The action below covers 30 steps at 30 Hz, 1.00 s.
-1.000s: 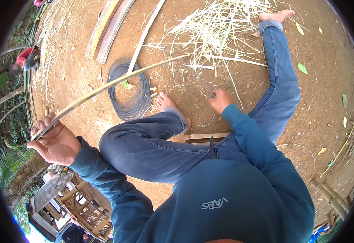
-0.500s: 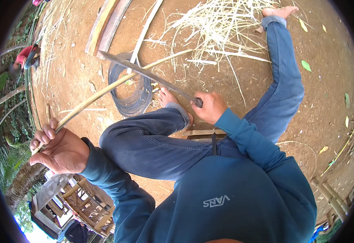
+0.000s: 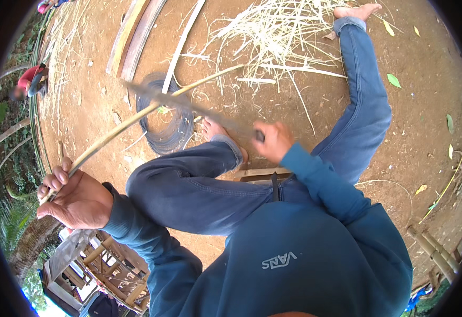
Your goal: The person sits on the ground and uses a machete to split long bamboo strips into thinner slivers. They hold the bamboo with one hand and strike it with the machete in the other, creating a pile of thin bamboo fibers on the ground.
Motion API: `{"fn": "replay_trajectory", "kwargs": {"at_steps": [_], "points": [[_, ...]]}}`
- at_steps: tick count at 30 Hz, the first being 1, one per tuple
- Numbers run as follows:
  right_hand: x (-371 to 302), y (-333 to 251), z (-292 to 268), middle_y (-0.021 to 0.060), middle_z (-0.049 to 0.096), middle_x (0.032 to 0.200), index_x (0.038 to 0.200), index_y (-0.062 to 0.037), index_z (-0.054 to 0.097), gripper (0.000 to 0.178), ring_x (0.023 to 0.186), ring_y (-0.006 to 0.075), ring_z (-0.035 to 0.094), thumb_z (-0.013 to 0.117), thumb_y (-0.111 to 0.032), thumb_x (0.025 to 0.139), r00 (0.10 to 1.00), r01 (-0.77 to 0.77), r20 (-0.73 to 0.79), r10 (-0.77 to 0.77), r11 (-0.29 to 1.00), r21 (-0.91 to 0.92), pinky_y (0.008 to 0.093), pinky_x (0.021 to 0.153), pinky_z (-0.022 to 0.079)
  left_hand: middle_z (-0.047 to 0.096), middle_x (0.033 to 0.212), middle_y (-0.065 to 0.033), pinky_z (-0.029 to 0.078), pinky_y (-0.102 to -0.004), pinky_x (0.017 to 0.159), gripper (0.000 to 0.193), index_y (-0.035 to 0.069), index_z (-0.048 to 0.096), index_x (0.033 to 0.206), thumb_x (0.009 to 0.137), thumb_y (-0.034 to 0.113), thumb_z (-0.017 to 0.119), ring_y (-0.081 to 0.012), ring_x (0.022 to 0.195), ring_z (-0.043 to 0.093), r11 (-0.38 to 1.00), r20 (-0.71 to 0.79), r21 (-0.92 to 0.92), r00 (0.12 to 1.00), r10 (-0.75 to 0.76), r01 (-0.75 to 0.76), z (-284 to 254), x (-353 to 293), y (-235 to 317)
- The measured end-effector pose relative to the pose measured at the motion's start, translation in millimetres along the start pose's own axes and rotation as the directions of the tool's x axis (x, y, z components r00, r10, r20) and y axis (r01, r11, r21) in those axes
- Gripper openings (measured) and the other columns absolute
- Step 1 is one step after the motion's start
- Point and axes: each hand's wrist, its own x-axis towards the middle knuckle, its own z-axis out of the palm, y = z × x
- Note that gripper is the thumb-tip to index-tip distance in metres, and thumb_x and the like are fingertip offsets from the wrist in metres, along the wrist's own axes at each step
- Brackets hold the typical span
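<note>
Far to the left, at the frame's edge, another person in a red top (image 3: 30,79) crouches among greenery, well apart from the work. Lower left, the left hand (image 3: 75,199) is raised with its fingers curled tight around one end of a long, thin bamboo strip (image 3: 136,117). That strip runs up and to the right over the bare brown dirt ground (image 3: 416,132) toward a heap of pale bamboo shavings (image 3: 284,37). Beneath the strip lies a dark coil of wire (image 3: 165,124), and beyond it two flat wooden planks (image 3: 133,34) rest side by side. A long knife blade (image 3: 189,105) — blurred — crosses over the strip near the coil; whether it touches the strip cannot be told. Its handle is clamped in the closed right hand (image 3: 274,141), just above the bent knee in blue jeans. Farther right, the other leg stretches out — its bare foot (image 3: 357,10) beside the shavings.
</note>
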Motion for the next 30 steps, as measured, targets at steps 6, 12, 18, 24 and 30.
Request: {"fn": "replay_trajectory", "kwargs": {"at_steps": [6,12,18,24,30], "points": [[43,178,21,0.0238,0.066,0.084,0.092,-0.0001,0.067,0.024,0.073,0.0362,0.066,0.062,-0.019,0.077,0.845,-0.531,-0.034,0.534,0.829,-0.178,0.0411,0.069,0.053,0.050,0.076,-0.0052,0.036,-0.0399,0.080,0.039,0.009,0.056,0.088,0.093,0.047,0.047,-0.0196,0.074,0.045,0.999,0.009,-0.028,1.000,-0.029,0.029,5,8,-4],[29,99,10,0.0246,0.065,0.086,0.088,-0.0028,0.068,0.024,0.081,0.0363,0.065,0.063,-0.022,0.076,0.881,-0.462,0.055,0.470,0.879,-0.115,0.0423,0.074,0.053,0.047,0.072,-0.0063,0.035,-0.0365,0.072,0.045,0.006,0.055,0.085,0.094,0.048,0.043,-0.0189,0.068,0.042,0.996,-0.004,-0.085,1.000,-0.021,0.021,1,5,1],[0,-37,-8,0.0158,0.060,0.059,0.080,-0.0053,0.064,0.017,0.052,0.0310,0.061,0.066,-0.022,0.076,0.999,0.014,0.039,-0.022,0.985,0.173,0.0412,0.051,0.047,0.044,0.064,-0.0041,0.033,-0.0317,0.059,0.042,0.006,0.055,0.078,0.092,0.043,0.042,-0.0155,0.055,0.039,0.999,-0.023,-0.005,0.999,0.039,-0.039,9,-7,4],[5,-54,-11,0.0172,0.056,0.056,0.073,-0.0040,0.057,0.015,0.049,0.0325,0.058,0.066,-0.015,0.074,0.987,0.163,-0.045,-0.157,0.963,0.217,0.0413,0.048,0.044,0.046,0.066,-0.0048,0.032,-0.0312,0.060,0.042,0.005,0.058,0.083,0.092,0.044,0.042,-0.0151,0.057,0.040,0.997,0.062,-0.070,0.998,0.024,-0.019,19,-17,5],[3,-24,-13,0.0172,0.057,0.058,0.074,-0.0031,0.058,0.016,0.050,0.0341,0.057,0.065,-0.017,0.074,0.999,0.025,0.023,-0.028,0.994,0.106,0.0429,0.050,0.044,0.044,0.065,-0.0052,0.033,-0.0316,0.060,0.039,0.005,0.057,0.080,0.088,0.042,0.047,-0.0163,0.057,0.041,0.993,0.036,-0.118,0.999,0.017,-0.012,19,-20,8]]}}
